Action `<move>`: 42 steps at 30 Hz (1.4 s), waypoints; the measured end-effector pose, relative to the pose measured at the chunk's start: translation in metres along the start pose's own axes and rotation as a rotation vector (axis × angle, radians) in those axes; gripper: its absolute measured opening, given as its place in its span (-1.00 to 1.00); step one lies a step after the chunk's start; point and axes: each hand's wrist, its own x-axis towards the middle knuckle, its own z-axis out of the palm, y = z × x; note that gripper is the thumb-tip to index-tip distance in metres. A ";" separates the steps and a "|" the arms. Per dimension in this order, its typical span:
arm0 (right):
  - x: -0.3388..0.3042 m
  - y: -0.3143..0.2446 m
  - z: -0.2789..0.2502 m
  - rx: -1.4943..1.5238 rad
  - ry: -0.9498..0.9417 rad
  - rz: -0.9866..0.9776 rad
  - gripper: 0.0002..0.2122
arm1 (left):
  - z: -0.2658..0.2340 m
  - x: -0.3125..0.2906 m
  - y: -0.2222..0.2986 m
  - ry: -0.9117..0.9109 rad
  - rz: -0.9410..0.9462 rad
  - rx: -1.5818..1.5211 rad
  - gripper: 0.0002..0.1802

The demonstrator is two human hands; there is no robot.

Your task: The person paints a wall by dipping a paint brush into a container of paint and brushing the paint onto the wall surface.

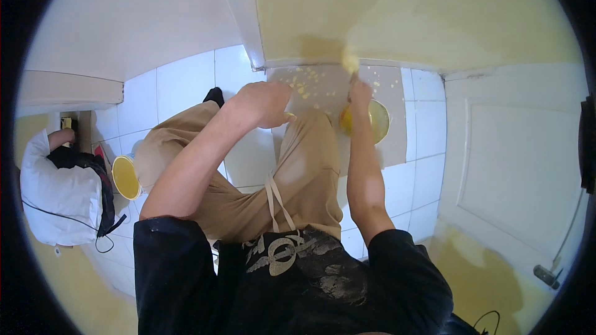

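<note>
My right hand (pixel 360 93) is closed around the handle of a paintbrush (pixel 351 62), whose yellow, blurred head points at the foot of the yellow wall (pixel 397 18). Whether the bristles touch the wall, I cannot tell. Beneath my right forearm a round container (pixel 380 123) of pale yellow paint stands on a brownish sheet (pixel 397 96) spattered with yellow drops. My left hand (pixel 270 102) is closed above the floor beside my raised knee; anything within its fingers is hidden.
White tiles (pixel 431 127) surround the sheet. A white door (pixel 515 161) stands at the right, a white panel (pixel 155 18) at the upper left. Behind my leg at the left is a yellow bucket (pixel 126 177), next to another person in a white shirt (pixel 62 192).
</note>
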 end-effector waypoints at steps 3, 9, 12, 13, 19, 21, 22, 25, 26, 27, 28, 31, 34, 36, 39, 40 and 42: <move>0.018 0.081 0.003 -0.347 0.219 -0.199 -0.51 | -0.014 0.012 0.004 -0.055 0.020 -0.001 -0.36; 0.041 -0.036 -0.042 -0.094 0.039 -0.015 -0.61 | -0.013 0.012 -0.007 -0.053 0.035 -0.051 -0.43; 0.001 -0.175 -0.097 0.374 0.033 -0.052 -0.68 | -0.014 0.015 -0.016 -0.068 -0.003 -0.051 -0.46; -0.004 -0.194 -0.125 0.495 0.093 -0.102 -0.71 | -0.016 0.020 -0.013 -0.079 0.012 -0.045 -0.47; -0.043 -0.294 -0.167 0.841 0.220 -0.366 -0.75 | -0.016 0.021 -0.020 0.138 0.080 -0.034 -0.59; -0.018 -0.260 -0.139 0.602 0.235 -0.482 -0.74 | -0.021 0.017 -0.020 0.042 0.028 -0.046 -0.52; 0.010 -0.204 -0.120 0.317 0.253 -0.560 -0.75 | -0.025 0.020 -0.015 -0.052 0.013 -0.055 -0.45; 0.021 -0.101 -0.030 0.307 0.112 -0.271 -0.62 | -0.027 0.022 -0.013 -0.041 0.046 -0.060 -0.45; 0.017 -0.087 -0.025 0.336 0.044 -0.086 -0.61 | -0.028 0.027 -0.016 -0.027 0.043 -0.051 -0.45; 0.012 -0.070 -0.022 0.358 -0.025 0.109 -0.59 | -0.024 0.028 -0.017 -0.031 0.026 -0.039 -0.45; 0.009 -0.052 -0.020 0.359 -0.026 0.113 -0.59 | -0.021 0.024 -0.016 -0.041 0.010 -0.031 -0.46; 0.032 -0.012 -0.019 0.295 -0.064 0.184 -0.60 | -0.026 0.021 -0.013 -0.061 0.004 -0.082 -0.46; 0.042 -0.010 -0.025 0.157 -0.107 0.190 -0.63 | -0.021 0.019 -0.014 -0.036 0.017 -0.065 -0.44; 0.027 -0.099 -0.042 0.187 -0.096 0.134 -0.68 | -0.014 0.021 -0.017 0.045 0.011 -0.096 -0.51; 0.028 -0.165 -0.095 0.385 -0.104 0.081 -0.74 | -0.015 0.021 -0.011 0.074 0.022 -0.099 -0.56; 0.013 -0.182 -0.111 0.416 -0.094 0.093 -0.77 | -0.016 0.022 -0.010 0.024 0.000 -0.080 -0.55; -0.001 -0.199 -0.147 0.549 -0.114 -0.063 -0.79 | -0.017 0.019 -0.009 0.008 0.014 -0.079 -0.51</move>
